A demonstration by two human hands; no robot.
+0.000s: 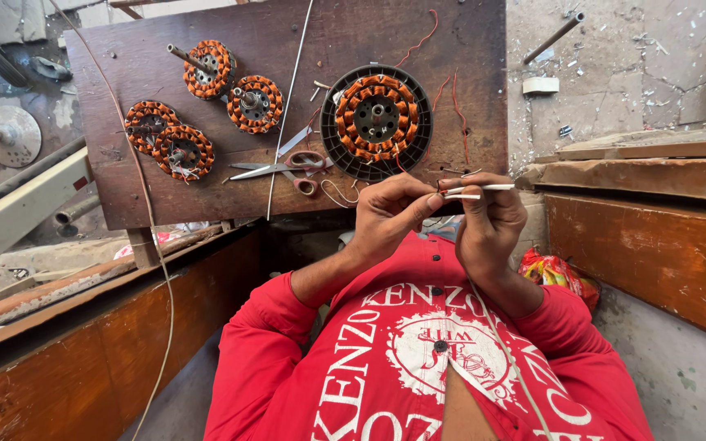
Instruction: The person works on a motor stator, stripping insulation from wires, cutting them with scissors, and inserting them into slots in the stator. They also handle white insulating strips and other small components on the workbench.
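Observation:
My left hand (387, 217) and my right hand (488, 224) meet just in front of the wooden board's (304, 41) near edge. Between the fingertips of both hands are two thin white insulating sleeves (484, 189) lying side by side, pointing right. My right hand pinches the sleeves; my left thumb and forefinger pinch a thin wire end at their left tips. Just beyond the hands lies a large round stator (377, 121) with orange copper windings in a black frame, with thin red wires (456, 102) trailing from it.
Red-handled scissors (283, 166) lie on the board left of the stator. Several smaller copper-wound stators (255, 104) sit at the board's left. A long white cord (288, 106) crosses the board. A wooden bench (639, 175) is at right, with a roll of tape (540, 85) on the concrete floor.

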